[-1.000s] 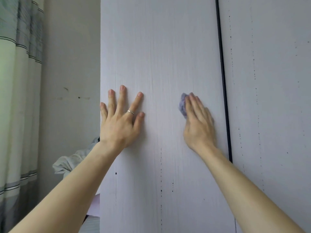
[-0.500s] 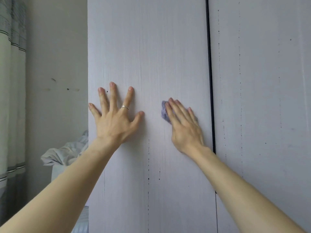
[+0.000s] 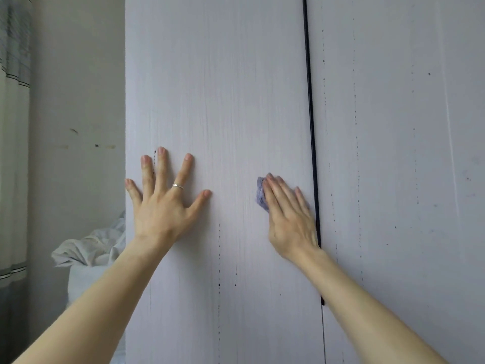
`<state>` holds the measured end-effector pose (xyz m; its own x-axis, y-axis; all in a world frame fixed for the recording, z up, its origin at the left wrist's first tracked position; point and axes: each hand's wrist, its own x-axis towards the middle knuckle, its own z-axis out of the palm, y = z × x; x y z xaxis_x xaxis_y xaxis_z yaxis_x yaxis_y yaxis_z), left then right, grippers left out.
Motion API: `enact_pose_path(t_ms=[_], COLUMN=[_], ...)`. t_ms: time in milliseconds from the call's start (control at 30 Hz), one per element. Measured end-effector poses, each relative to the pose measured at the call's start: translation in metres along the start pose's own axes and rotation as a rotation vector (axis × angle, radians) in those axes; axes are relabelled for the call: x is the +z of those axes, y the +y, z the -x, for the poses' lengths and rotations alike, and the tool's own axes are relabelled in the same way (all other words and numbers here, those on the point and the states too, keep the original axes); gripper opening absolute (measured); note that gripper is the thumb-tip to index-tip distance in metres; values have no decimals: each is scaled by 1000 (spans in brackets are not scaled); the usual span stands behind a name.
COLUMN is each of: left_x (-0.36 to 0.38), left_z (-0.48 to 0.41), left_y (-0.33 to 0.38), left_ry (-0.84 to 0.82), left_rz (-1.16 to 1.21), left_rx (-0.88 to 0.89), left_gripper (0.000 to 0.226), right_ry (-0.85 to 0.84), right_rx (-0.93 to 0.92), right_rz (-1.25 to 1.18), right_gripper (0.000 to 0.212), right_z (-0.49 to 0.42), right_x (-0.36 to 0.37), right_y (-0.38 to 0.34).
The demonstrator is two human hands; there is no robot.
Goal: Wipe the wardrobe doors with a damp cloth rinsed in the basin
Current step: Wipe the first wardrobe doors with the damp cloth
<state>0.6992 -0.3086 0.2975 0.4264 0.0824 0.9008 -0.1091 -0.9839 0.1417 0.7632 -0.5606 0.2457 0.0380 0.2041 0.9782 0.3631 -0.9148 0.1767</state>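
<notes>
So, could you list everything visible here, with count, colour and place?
left wood-grain wardrobe door: one, pale lilac-white, centre.
right wood-grain wardrobe door: one, pale lilac-white, right.
small crumpled cloth: one, purple, on the left door.
plain wall: one, off-white, left of wardrobe.
striped curtain: one, grey-green, far left.
crumpled fabric heap: one, white, lower left.
left hand: one, flat on left door, wearing thin silver ring.
right hand: one, straight fingers pressing the cloth.
</notes>
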Motion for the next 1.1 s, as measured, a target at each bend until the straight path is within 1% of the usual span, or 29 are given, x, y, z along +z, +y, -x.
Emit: enact_pose_path(t_ms=[33, 100, 200, 267, 333, 433, 500, 533, 600, 667, 700, 733, 800, 833, 867, 900, 967, 1033, 1067, 1100], left_x=[0, 2, 5, 6, 7, 7, 3, 0, -10, -25, -34, -42, -51, -51, -50, -48, -41, -34, -30, -26], left_z=[0, 0, 1, 0, 1, 0, -1, -1, -2, -2, 2, 8, 30, 44, 56, 67, 85, 97, 102, 106], left_y=[1, 1, 0, -2, -1, 0, 4, 6, 9, 4, -1, -7, -21, -28, -39, -50, -69, -84, -86, -88], left_ry=[-2, 7, 28, 30, 49, 50, 8, -20, -98, -163, -140, -72, 100, 142, 143, 108, 17, -99, -153, -174], left_rz=[1, -8, -11, -4, 17, 1, -24, -33, -33, 46, 123, 196, 283, 327, 396, 487, 616, 670, 711, 756], left_rx=[-3, 1, 1, 7, 14, 7, 0, -3, 8, 32, 38, 31, -65, -148, -237, -324, -455, -492, -501, -515], left_gripper=[77, 77, 78, 77, 76, 75, 76, 76, 75, 71, 69, 66, 63, 62, 61, 61, 55, 37, 29, 28], right_ry=[7, 52, 47, 80, 142, 122, 140, 171, 214, 163, 131, 104, 12, -35, -70, -91, -57, -11, 0, 3], right_rx=[28, 183, 358, 423, 476, 535, 578, 592, 540, 408, 339, 280, 113, 1, -86, -110, 9, 170, 205, 200], right_rz=[40, 112, 154, 111, 71, 77, 48, 5, -124, -273, -325, -357, -364, -332, -308, -292, -271, -286, -307, -318], right_gripper=[68, 66, 65, 69, 72, 76, 76, 72, 60, 54, 54, 56, 63, 67, 71, 71, 67, 64, 65, 65], right_z=[-19, -62, -90, -73, -29, 34, 40, 32, 4, -31, -47, -60, -78, -85, -96, -107, -134, -161, -171, -175], right_x=[-6, -20, -27, -21, -10, -1, 1, -1, 0, 5, 6, 8, 11, 11, 11, 11, 7, 5, 7, 10], right_y=[13, 31, 33, 23, 10, -10, -15, -19, -36, -66, -85, -102, -126, -129, -129, -125, -119, -132, -143, -156])
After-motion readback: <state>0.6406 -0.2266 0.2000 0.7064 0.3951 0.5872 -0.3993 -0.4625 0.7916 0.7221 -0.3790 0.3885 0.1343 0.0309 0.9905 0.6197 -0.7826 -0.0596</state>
